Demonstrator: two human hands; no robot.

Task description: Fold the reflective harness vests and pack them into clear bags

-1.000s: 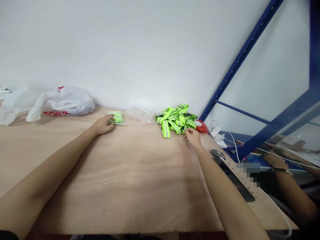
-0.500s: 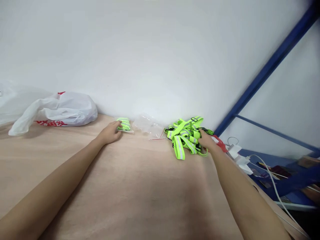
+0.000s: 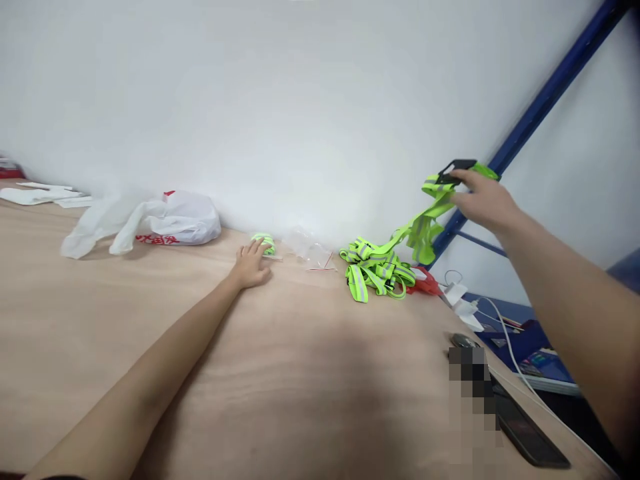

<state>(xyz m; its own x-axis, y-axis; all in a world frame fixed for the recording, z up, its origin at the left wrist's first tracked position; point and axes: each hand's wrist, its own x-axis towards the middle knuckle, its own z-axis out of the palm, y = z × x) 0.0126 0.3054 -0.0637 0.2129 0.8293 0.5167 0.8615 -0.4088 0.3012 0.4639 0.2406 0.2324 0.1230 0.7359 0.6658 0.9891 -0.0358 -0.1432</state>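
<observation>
My right hand [image 3: 484,197] is raised at the right, its fingers closed on a neon green reflective strap [image 3: 427,223] by a black buckle [image 3: 457,170]. The lifted strap hangs down to a tangled pile of similar straps [image 3: 377,270] lying against the wall. My left hand [image 3: 251,265] rests flat with its fingers spread. Its fingertips lie over a small folded neon green strap bundle [image 3: 265,241] in clear packaging, partly hidden by the hand. A clear zip bag [image 3: 307,250] with a red seal line lies between the bundle and the pile.
A white plastic bag [image 3: 193,220] with red print stands at the left, near white paper-like pieces [image 3: 45,195]. At the right are a red bag [image 3: 426,283], a white power strip [image 3: 463,303] with cables, a black phone-like object [image 3: 530,427] and a blue metal frame [image 3: 550,93].
My right hand has risen up and right from the pile, pulling a strap out by its buckle. My left hand's fingers have spread over the bundle. The view has shifted slightly.
</observation>
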